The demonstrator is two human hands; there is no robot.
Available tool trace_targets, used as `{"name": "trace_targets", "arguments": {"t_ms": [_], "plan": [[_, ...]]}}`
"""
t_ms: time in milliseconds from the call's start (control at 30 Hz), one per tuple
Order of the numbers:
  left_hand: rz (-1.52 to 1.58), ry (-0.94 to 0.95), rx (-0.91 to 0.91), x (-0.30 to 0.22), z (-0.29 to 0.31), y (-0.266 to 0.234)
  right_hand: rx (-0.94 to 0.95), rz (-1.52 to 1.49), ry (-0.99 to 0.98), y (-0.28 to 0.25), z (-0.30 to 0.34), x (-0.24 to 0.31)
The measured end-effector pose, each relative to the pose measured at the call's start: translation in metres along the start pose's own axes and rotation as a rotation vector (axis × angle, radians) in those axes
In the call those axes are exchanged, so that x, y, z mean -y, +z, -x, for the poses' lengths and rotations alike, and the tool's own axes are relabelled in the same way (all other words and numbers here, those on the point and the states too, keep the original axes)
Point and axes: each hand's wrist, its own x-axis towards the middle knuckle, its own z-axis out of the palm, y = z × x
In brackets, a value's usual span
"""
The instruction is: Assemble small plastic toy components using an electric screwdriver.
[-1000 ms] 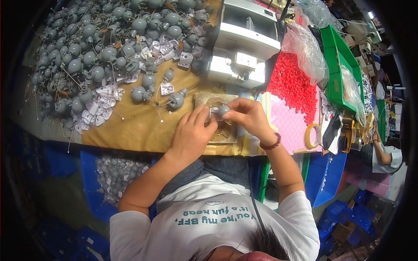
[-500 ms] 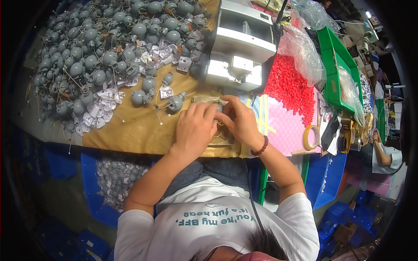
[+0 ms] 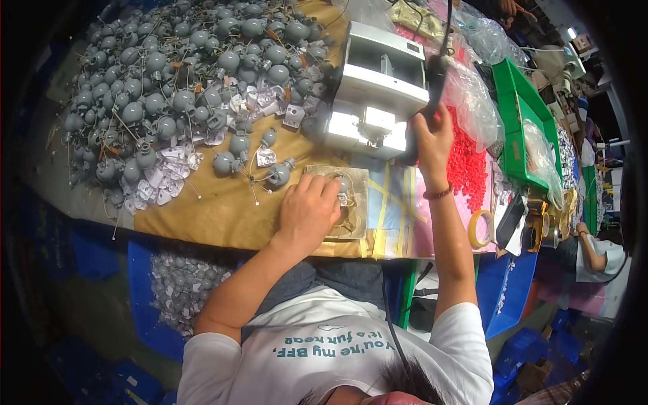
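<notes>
Step in hand, as judged: fastening one small part on the jig. The left hand [image 3: 307, 214] lay palm-down, fingers curled, pressing a small grey part [image 3: 344, 191] onto the square wooden jig plate [image 3: 356, 202] at the tabletop's [image 3: 223, 209] near edge. The right hand [image 3: 432, 138], at about 2 o'clock from the left, was closed around the handle of a dark hanging power driver [image 3: 432, 81], raised above the work with its cable running up out of view. The tip was hidden behind the hand.

Next move, as judged: the driver would have to come down toward 8 o'clock onto the held part, square to the plate, with the left fingers clear of the tip.

Counts: one jig plate; one driver; one grey box-shaped machine [image 3: 374, 88] at 12 o'clock; one roll of tape [image 3: 480, 228] at 3 o'clock; one green bin [image 3: 516, 111]. Grey round parts heaped [image 3: 169, 88] at 10 o'clock were too many to count; about five lay loose nearer the plate.
</notes>
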Motion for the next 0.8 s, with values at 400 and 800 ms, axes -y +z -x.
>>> {"name": "trace_targets", "arguments": {"t_ms": [400, 800], "plan": [[0.004, -0.016, -0.026, 0.001, 0.001, 0.005, 0.232, -0.597, -0.348, 0.023, -0.003, 0.142], [0.032, -0.030, -0.033, 0.004, 0.003, 0.007, 0.321, -0.522, -0.033, 0.045, 0.026, 0.148]]}}
